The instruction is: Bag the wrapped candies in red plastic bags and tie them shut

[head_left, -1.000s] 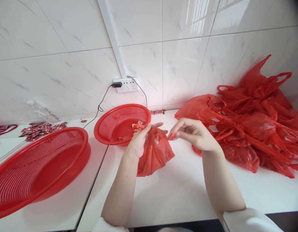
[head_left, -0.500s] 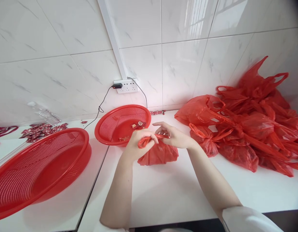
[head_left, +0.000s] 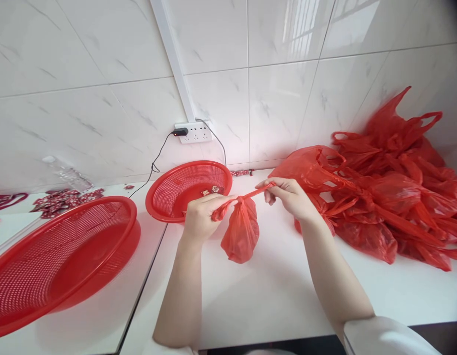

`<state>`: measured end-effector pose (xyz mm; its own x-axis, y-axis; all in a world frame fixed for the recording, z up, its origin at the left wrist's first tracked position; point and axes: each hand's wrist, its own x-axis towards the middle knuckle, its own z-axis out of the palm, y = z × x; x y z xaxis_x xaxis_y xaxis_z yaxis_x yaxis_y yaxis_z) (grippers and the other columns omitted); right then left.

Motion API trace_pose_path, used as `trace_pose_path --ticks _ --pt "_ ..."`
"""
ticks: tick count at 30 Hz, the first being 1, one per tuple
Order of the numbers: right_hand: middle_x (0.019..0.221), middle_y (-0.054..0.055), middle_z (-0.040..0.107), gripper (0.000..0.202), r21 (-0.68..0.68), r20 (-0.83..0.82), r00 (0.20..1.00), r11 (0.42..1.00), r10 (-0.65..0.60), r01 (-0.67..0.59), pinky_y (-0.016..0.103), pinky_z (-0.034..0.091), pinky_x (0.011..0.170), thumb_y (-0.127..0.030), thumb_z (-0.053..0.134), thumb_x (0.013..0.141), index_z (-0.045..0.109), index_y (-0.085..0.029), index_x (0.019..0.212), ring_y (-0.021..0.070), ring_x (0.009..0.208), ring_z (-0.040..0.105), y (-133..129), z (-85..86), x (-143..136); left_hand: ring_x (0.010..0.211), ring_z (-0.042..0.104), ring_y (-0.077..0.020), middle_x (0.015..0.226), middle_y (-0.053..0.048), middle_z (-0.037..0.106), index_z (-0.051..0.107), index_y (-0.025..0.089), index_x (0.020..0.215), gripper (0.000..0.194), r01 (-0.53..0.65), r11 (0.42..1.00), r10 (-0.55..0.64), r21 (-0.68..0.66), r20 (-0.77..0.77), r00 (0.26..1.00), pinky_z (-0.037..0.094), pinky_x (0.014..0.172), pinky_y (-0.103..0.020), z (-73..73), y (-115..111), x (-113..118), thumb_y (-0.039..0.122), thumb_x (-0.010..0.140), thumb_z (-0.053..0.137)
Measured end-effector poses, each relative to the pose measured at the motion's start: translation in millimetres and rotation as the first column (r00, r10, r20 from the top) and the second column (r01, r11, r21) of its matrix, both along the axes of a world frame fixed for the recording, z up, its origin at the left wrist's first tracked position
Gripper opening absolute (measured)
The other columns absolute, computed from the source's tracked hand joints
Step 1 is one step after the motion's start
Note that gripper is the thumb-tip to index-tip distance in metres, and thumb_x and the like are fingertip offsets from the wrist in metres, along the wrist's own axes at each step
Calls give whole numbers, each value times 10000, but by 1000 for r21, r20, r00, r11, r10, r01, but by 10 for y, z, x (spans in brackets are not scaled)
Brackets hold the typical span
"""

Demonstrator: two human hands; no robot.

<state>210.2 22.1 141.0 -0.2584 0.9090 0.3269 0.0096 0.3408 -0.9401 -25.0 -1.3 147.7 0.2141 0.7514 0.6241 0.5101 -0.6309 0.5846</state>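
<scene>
A filled red plastic bag hangs between my hands over the white table, its neck gathered tight. My left hand is closed on one handle of the bag, with a loop of it showing below the fingers. The other handle is stretched out to the right, pinched in the fingers of my right hand. Just behind my left hand is a round red basket with a few small wrapped packets in it.
Red tied bags are heaped at the right against the tiled wall. A large red basket stands at the left. Patterned packets and a clear bottle lie behind it. A power strip has a cable plugged in.
My hands have moved apart, drawing the handles out sideways. The bag's neck is now pulled tight, and its body hangs narrower and longer.
</scene>
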Motion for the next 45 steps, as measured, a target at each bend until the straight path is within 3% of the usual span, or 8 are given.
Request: trace_pose_path --ticks 8,14,21,28,33,37,40,45 --pt "616 20 651 225 -46 54 970 970 -237 240 266 481 553 -260 536 815 718 -149 887 132 516 589 -36 69 382 572 517 -147 556 -2 571 659 227 591 329 -141 990 137 -10 -187 973 440 655 -284 77 8 -135 409 854 581" --pt "604 24 669 195 -111 77 847 840 -526 531 311 553 590 -232 546 774 717 -162 835 176 536 639 93 -74 757 546 554 -146 535 24 602 616 229 532 395 -143 957 79 -253 -247 966 469 796 -319 75 94 -346 414 870 530" --pt "719 64 704 329 -158 294 841 845 -455 512 340 572 668 -127 437 819 691 -138 1027 196 652 690 118 -70 693 624 648 -217 636 -31 692 672 239 539 360 -120 794 -82 -596 -300 950 402 533 -279 -18 157 -276 461 804 569" --pt "1409 79 524 456 117 732 641 970 -231 215 403 383 1094 -173 529 825 581 -208 1276 261 1336 446 -52 -32 467 538 532 -175 645 -34 621 544 202 546 409 -339 732 -69 -591 -559 826 318 492 -277 -20 190 -137 480 836 466" --pt "1135 156 687 550 69 894 442 997 -81 43 576 186 1168 -563 610 811 622 -171 1196 362 1146 602 27 -324 -274 584 545 -193 691 -39 622 579 214 651 369 -353 738 -88 -575 -601 794 320 506 -280 29 148 -118 505 837 449" --pt "917 76 734 300 28 956 290 997 -48 71 550 329 1093 -272 701 778 660 -273 1075 303 926 689 75 -510 -662 738 634 -236 837 -45 690 681 244 855 386 -316 761 -85 -566 -570 817 407 583 -285 36 130 -132 535 846 427" --pt "945 72 732 320 75 936 340 995 -95 73 425 499 883 -118 553 817 653 -247 1092 259 881 693 63 -422 -559 871 660 -259 980 -46 710 685 270 1026 436 -326 754 -67 -570 -561 825 459 653 -291 54 125 -125 574 843 431" --pt "1058 69 715 487 210 871 408 958 -273 194 365 499 770 -45 394 812 595 -237 1211 261 934 665 -126 28 207 881 662 -262 981 -41 711 653 286 1120 445 -379 737 -39 -560 -596 802 483 685 -307 131 106 -97 559 844 436"
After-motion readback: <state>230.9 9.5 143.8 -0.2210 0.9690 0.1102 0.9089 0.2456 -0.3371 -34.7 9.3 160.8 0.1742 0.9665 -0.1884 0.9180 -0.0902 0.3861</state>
